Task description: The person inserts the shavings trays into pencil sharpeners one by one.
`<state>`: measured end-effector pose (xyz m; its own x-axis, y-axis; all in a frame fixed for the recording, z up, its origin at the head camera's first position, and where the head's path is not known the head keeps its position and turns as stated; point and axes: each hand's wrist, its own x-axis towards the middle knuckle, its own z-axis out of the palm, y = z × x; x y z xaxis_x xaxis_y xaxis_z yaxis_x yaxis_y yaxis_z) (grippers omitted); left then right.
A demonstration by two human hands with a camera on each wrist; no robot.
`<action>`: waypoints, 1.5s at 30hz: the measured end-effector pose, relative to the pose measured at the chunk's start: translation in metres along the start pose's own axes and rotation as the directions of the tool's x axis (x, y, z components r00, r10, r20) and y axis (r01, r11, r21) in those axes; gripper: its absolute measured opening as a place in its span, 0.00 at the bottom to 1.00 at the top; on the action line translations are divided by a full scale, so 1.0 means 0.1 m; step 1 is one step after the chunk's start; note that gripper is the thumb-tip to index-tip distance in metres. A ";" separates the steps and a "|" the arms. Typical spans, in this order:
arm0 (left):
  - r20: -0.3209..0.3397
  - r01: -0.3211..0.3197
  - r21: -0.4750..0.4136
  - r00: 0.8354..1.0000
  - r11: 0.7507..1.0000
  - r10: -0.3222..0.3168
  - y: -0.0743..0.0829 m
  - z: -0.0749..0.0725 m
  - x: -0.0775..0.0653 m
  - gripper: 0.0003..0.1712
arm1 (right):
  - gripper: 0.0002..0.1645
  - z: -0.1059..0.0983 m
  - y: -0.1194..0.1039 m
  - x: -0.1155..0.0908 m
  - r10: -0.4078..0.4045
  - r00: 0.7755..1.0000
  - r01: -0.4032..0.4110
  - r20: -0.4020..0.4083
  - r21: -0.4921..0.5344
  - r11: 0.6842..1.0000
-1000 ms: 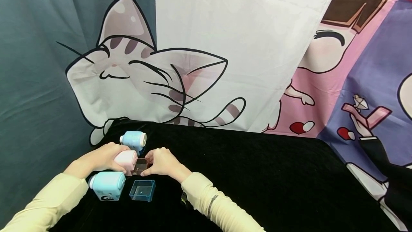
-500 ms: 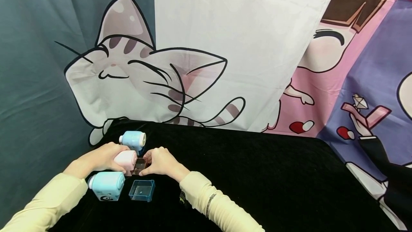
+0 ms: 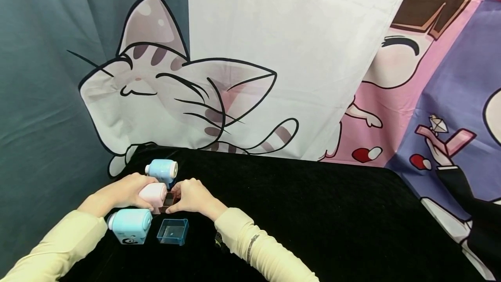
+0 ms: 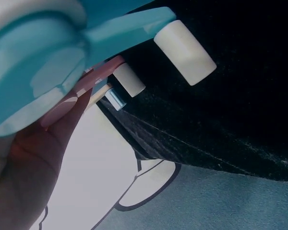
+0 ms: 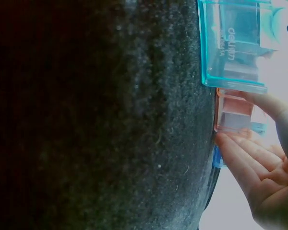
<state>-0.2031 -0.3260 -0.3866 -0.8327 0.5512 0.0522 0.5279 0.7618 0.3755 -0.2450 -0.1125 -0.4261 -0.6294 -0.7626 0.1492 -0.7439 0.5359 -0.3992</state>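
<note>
My left hand (image 3: 131, 189) grips the pink crank pencil sharpener (image 3: 151, 194) from its left side. Thumb and fingers of my right hand (image 3: 196, 198) pinch its clear reddish shavings drawer (image 3: 168, 200), part of which shows between the sharpener's front and my hand. In the right wrist view this drawer (image 5: 236, 113) lies between thumb and fingertips, beyond a teal one. The left wrist view shows the left hand (image 4: 33, 160) behind the teal sharpener, near the pink crank (image 4: 100, 74).
Nearer me stands a teal sharpener (image 3: 130, 224), with its clear teal drawer (image 3: 173, 231) lying separate on the black cloth (image 3: 305, 221). A blue sharpener (image 3: 162, 169) stands behind the pink one. Cranks with white knobs (image 4: 185, 51) stick out on their left side. A printed curtain hangs behind.
My right hand has moved slightly left with the reddish drawer, and less of the drawer shows in front of the pink sharpener. My left hand has stayed in place.
</note>
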 end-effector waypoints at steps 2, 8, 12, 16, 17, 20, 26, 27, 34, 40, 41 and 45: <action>0.001 0.002 -0.001 1.000 1.000 -0.002 0.00 0.00 0.00 0.27 | 0.28 0.00 0.00 0.00 0.003 1.000 -0.003 -0.001 -0.007 1.000; 0.007 0.014 -0.002 1.000 1.000 -0.014 -0.01 0.00 0.02 0.29 | 0.27 -0.02 -0.02 0.00 0.008 1.000 -0.008 0.004 -0.003 1.000; 0.009 0.017 0.007 1.000 1.000 -0.018 -0.01 0.00 0.03 0.29 | 0.27 -0.03 -0.02 0.01 0.009 1.000 -0.009 0.011 0.004 1.000; 0.007 0.016 0.018 1.000 1.000 -0.016 -0.02 0.00 0.03 0.28 | 0.27 -0.04 -0.02 0.01 0.012 1.000 -0.012 0.014 0.007 1.000; 0.007 0.018 0.017 1.000 1.000 -0.018 -0.02 0.00 0.03 0.29 | 0.26 -0.04 -0.02 0.01 0.010 1.000 -0.010 0.013 0.007 1.000; 0.008 0.026 0.017 1.000 1.000 -0.026 -0.01 0.01 0.04 0.29 | 0.26 -0.04 -0.02 0.00 0.006 1.000 -0.006 0.011 0.007 1.000; 0.015 0.036 0.004 0.999 0.999 -0.037 0.01 0.01 0.03 0.30 | 0.27 -0.03 -0.03 0.00 0.013 1.000 -0.013 0.011 0.001 1.000; 0.014 0.036 0.005 0.999 0.999 -0.036 0.01 0.01 0.03 0.30 | 0.27 -0.02 -0.03 0.00 0.016 1.000 -0.016 0.010 0.001 1.000; 0.004 0.014 0.012 1.000 1.000 -0.014 0.01 0.00 0.02 0.27 | 0.27 -0.01 -0.04 0.02 0.016 1.000 -0.016 -0.002 0.013 1.000; 0.005 0.013 0.007 1.000 1.000 -0.013 0.01 0.00 0.02 0.28 | 0.28 0.01 -0.03 0.03 0.016 1.000 -0.016 -0.006 0.008 1.000; 0.006 0.017 0.006 1.000 1.000 -0.017 0.01 0.00 0.02 0.28 | 0.28 0.01 -0.03 0.03 0.016 1.000 -0.016 -0.007 0.009 1.000; 0.007 0.023 0.004 1.000 1.000 -0.024 0.01 0.01 0.02 0.28 | 0.29 0.02 -0.04 0.04 0.015 1.000 -0.015 -0.006 0.010 1.000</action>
<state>-0.2038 -0.3238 -0.3868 -0.8438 0.5354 0.0372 0.5089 0.7761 0.3725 -0.2438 -0.1181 -0.4256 -0.6419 -0.7522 0.1490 -0.7321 0.5434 -0.4108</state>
